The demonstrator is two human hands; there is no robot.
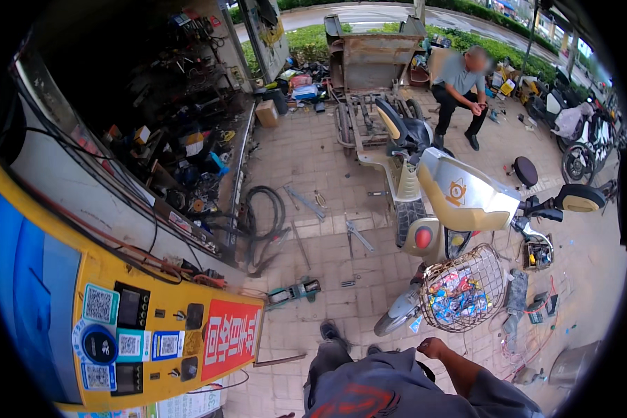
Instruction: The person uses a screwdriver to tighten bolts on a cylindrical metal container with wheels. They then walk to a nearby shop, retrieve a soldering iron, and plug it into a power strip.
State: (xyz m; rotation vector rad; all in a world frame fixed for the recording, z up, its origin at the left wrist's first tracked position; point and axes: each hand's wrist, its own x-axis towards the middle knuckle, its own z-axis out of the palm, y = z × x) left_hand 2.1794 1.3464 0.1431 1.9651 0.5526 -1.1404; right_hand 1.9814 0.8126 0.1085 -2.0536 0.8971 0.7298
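Observation:
My right hand (433, 347) is held in front of my body, fingers curled closed. Whether anything is inside them is hidden. Of my left hand (285, 416), only what looks like a small sliver shows at the lower edge, its fingers cut off. Closest to the right hand is the wire basket (496, 254) of an electric scooter, filled with colourful small packets (460, 296). The silver and gold scooter (460, 188) stands before me, its front wheel (400, 311) near my feet. Neither hand touches it.
Pliers (319, 199), metal bars (359, 235) and a green tool (294, 292) lie on the paving. A yellow charging cabinet (66, 279) stands left. A seated person (460, 90) is beyond the scooter. A black hose (280, 209), stool (525, 171) and toolbox (538, 254) lie around.

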